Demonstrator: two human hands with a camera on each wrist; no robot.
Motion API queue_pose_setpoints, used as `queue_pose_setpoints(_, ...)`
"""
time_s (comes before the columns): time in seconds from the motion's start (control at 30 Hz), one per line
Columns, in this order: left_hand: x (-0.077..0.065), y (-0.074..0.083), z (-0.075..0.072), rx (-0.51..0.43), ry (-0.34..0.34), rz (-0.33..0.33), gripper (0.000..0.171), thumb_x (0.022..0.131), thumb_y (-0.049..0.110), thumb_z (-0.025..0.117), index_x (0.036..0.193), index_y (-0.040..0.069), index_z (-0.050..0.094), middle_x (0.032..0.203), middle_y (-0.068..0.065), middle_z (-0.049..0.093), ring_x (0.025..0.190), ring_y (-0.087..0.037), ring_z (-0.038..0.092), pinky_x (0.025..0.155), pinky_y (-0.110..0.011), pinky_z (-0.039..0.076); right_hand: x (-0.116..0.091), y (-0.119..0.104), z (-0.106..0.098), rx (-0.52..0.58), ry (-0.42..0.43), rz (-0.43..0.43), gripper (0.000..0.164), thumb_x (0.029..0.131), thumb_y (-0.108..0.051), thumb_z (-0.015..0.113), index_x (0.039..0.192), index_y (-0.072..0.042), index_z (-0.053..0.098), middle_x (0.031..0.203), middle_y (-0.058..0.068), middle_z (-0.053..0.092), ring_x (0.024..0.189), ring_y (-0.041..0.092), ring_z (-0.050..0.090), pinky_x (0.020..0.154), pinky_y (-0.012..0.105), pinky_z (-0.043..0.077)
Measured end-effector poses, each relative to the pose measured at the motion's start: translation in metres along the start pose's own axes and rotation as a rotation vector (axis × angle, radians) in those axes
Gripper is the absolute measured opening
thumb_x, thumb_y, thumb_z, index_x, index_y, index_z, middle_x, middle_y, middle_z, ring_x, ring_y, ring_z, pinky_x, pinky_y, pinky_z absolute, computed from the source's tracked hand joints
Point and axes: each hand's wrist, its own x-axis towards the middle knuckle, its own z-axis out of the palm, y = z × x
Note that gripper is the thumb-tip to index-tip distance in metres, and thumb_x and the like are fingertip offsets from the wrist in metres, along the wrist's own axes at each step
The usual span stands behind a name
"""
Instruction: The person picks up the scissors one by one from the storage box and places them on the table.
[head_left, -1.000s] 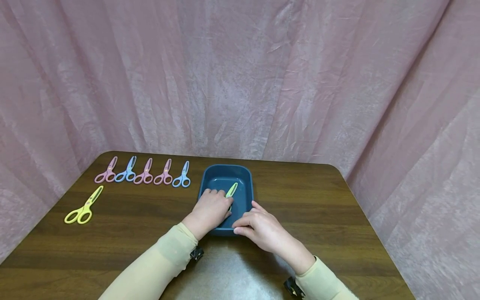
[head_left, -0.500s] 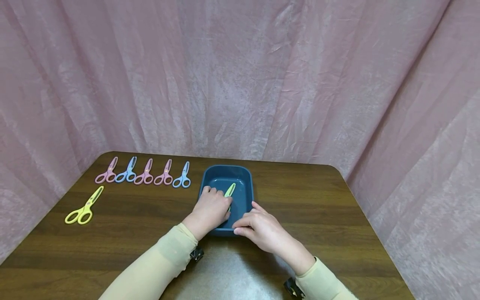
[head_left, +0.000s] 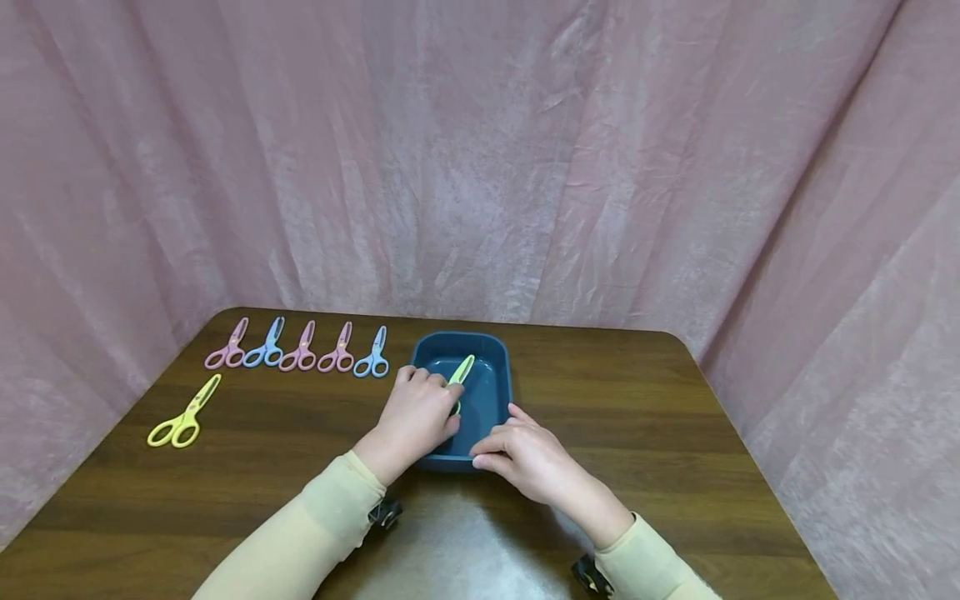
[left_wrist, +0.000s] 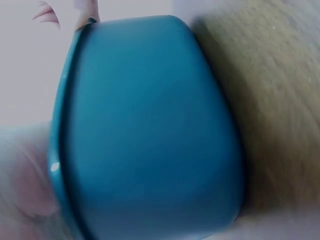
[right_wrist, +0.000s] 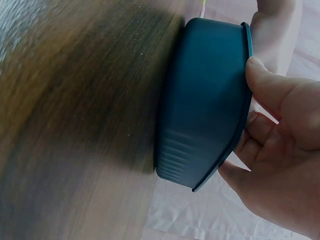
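Note:
My left hand (head_left: 417,414) reaches into the dark blue rectangular tray (head_left: 491,392) in the head view. It holds a pair of light green scissors (head_left: 462,368); their blades point away from me, and their handles are mostly hidden by the hand. My right hand (head_left: 528,457) pinches the tray's near right corner, thumb and fingers at the rim. From the right wrist, the thumb (right_wrist: 265,82) presses on the tray's rim (right_wrist: 248,65). The left wrist view is filled by the tray's outer wall (left_wrist: 150,125), and the scissors do not show there.
Several pink and blue scissors lie in a row at the table's back left, the nearest to the tray being blue scissors (head_left: 372,358). Yellow scissors (head_left: 183,417) lie in front of that row. A pink curtain (head_left: 480,167) hangs behind the wooden table (head_left: 637,400).
The head view has shifted slightly, so the table things appear further right. My left hand has risen a little with the green scissors, moving left relative to the tray. My right hand stays at the rim.

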Motion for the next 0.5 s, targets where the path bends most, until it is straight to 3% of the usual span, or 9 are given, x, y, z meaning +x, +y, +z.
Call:
queue_pose_setpoints(0.27, -0.013, -0.006, -0.013, 0.008, 0.137, 0.003, 0.033, 0.091, 0.025, 0.09, 0.119, 0.012, 0.082, 0.11, -0.014, 0.079, 0.102, -0.037, 0.073, 0.101, -0.062, 0.049, -0.002, 0.001, 0.001, -0.005, 0.007, -0.009, 0.011, 0.103, -0.018, 0.079, 0.11, -0.015, 0.087, 0.097, -0.01, 0.079, 0.101, 0.012, 0.07, 0.128, 0.06, 0.031)
queue_pose_setpoints(0.5, -0.027, -0.014, -0.022, 0.035, 0.205, 0.01, 0.036, 0.089, 0.026, 0.091, 0.12, 0.01, 0.081, 0.113, -0.015, 0.078, 0.104, -0.039, 0.072, 0.098, -0.063, 0.05, -0.001, 0.002, 0.0, -0.023, 0.011, -0.025, 0.011, 0.102, -0.017, 0.08, 0.11, -0.014, 0.087, 0.099, -0.008, 0.08, 0.102, 0.014, 0.071, 0.127, 0.062, 0.032)
